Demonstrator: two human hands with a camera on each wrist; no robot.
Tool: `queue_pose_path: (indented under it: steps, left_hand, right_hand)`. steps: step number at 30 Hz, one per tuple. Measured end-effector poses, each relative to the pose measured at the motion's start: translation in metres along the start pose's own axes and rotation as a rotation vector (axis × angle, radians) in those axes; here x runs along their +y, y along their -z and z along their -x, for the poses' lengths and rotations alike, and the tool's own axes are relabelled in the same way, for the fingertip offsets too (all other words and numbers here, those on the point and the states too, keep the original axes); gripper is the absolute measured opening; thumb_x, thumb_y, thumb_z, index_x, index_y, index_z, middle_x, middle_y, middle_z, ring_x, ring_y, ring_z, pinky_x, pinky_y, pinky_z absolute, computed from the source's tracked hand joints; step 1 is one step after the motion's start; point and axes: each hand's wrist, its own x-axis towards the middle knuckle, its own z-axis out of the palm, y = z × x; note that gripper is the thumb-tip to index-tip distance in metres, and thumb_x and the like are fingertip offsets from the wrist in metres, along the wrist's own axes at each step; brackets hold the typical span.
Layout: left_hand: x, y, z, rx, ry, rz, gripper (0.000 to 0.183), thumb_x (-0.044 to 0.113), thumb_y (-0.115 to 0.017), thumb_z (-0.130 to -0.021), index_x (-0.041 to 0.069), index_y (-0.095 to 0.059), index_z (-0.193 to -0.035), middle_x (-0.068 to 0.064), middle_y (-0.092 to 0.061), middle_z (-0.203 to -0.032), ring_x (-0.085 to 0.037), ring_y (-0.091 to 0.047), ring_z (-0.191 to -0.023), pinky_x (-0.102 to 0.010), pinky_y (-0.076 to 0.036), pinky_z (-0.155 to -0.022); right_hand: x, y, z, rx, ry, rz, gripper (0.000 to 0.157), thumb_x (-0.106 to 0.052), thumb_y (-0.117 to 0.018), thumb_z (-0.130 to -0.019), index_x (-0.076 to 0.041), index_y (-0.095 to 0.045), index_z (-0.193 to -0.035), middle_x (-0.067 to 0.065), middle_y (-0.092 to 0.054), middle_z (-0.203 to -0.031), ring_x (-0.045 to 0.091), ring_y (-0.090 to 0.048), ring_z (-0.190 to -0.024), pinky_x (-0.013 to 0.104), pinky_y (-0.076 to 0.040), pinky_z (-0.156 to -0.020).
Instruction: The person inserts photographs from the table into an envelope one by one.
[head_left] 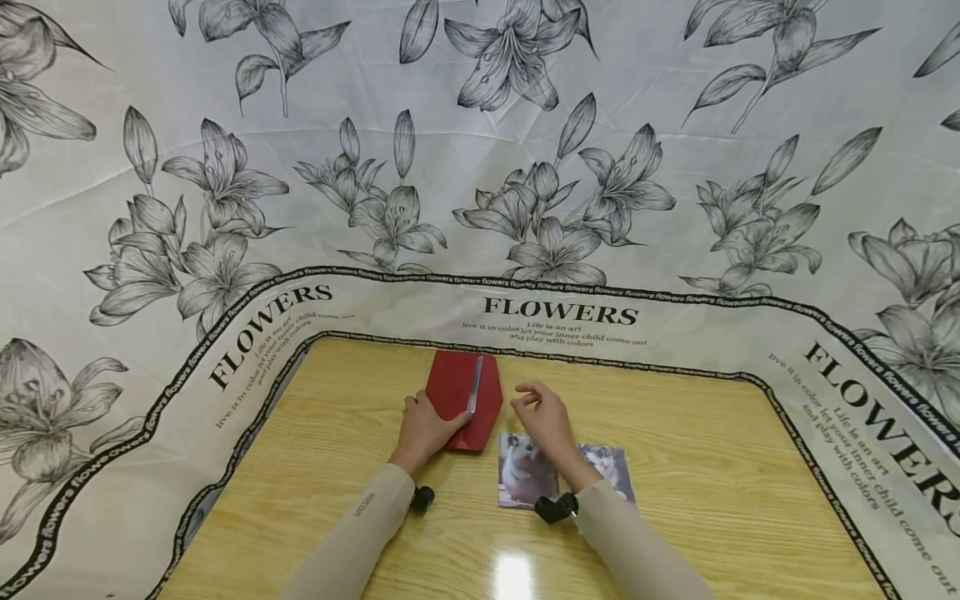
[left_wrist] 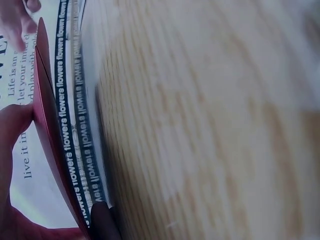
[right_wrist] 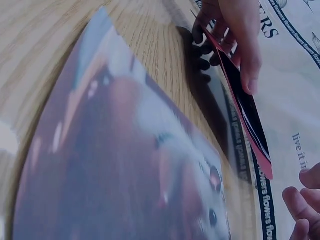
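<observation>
The left grip [head_left: 424, 429] is grasping a red envelope [head_left: 453, 383], which is tilting over the far part of the tabletop [head_left: 315, 467]; the thumb is lying across its face by a pale strip [head_left: 476, 385], probably steadying it and presenting its front to the other hand. The right grip [head_left: 550, 425] is hovering just beside the envelope, fingers loosely bent, holding nothing. Nearer the person, a hamster-like print [head_left: 517, 483] and a cat print [head_left: 617, 471] are lying side by side, the right forearm partly hiding both. A flower-patterned cloth [head_left: 555, 250] is bordering the tabletop's far edge and sides.
</observation>
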Motion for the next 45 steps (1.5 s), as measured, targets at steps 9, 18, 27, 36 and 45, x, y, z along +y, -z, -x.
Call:
queue_pose_path:
  steps: [9,18,27,36,45]
  left_hand:
    - [0.0,0.001,0.001,0.002,-0.008,0.009,0.106,0.061,-0.084,-0.085,-0.015,-0.042,-0.147,-0.03,-0.051,-0.128,-0.042,-0.063,-0.11,-0.055,-0.057,-0.097]
    - [0.001,0.001,0.001,-0.002,-0.006,0.003,0.105,0.06,-0.084,-0.086,-0.014,-0.042,-0.148,-0.029,-0.051,-0.127,-0.042,-0.063,-0.111,-0.054,-0.057,-0.097]
    - [0.001,0.001,0.001,-0.001,-0.004,-0.002,0.106,0.06,-0.084,-0.086,-0.014,-0.042,-0.147,-0.03,-0.052,-0.127,-0.042,-0.063,-0.11,-0.054,-0.057,-0.097]
    - [0.001,0.0,0.001,0.005,-0.005,0.004,0.104,0.06,-0.085,-0.085,-0.013,-0.043,-0.146,-0.028,-0.052,-0.126,-0.04,-0.063,-0.108,-0.053,-0.058,-0.095]
    - [0.001,0.001,0.001,-0.002,-0.001,0.006,0.105,0.061,-0.085,-0.085,-0.013,-0.044,-0.147,-0.028,-0.052,-0.127,-0.041,-0.062,-0.11,-0.054,-0.057,-0.096]
  right_hand:
    - [0.011,0.034,0.012,-0.006,-0.043,0.022,0.034,-0.018,-0.075,-0.103,-0.006,-0.071,-0.134,0.01,-0.074,-0.104,0.022,-0.056,-0.075,0.033,-0.043,-0.059]
    - [0.022,0.057,0.028,-0.009,-0.048,0.056,0.039,-0.022,-0.074,-0.103,-0.006,-0.068,-0.138,0.011,-0.073,-0.108,0.022,-0.056,-0.076,0.032,-0.042,-0.051]
    - [0.032,0.081,0.049,-0.011,-0.065,0.06,0.04,-0.021,-0.074,-0.103,-0.005,-0.067,-0.139,0.011,-0.073,-0.107,0.02,-0.052,-0.072,0.03,-0.042,-0.054]
    - [0.041,0.098,0.069,-0.009,-0.099,0.102,0.042,-0.02,-0.074,-0.103,-0.002,-0.065,-0.141,0.013,-0.072,-0.109,0.022,-0.058,-0.079,0.03,-0.044,-0.058]
    - [0.054,0.108,0.09,0.005,-0.146,0.152,0.047,-0.024,-0.075,-0.103,-0.001,-0.065,-0.141,0.015,-0.07,-0.116,0.018,-0.056,-0.078,0.03,-0.045,-0.06]
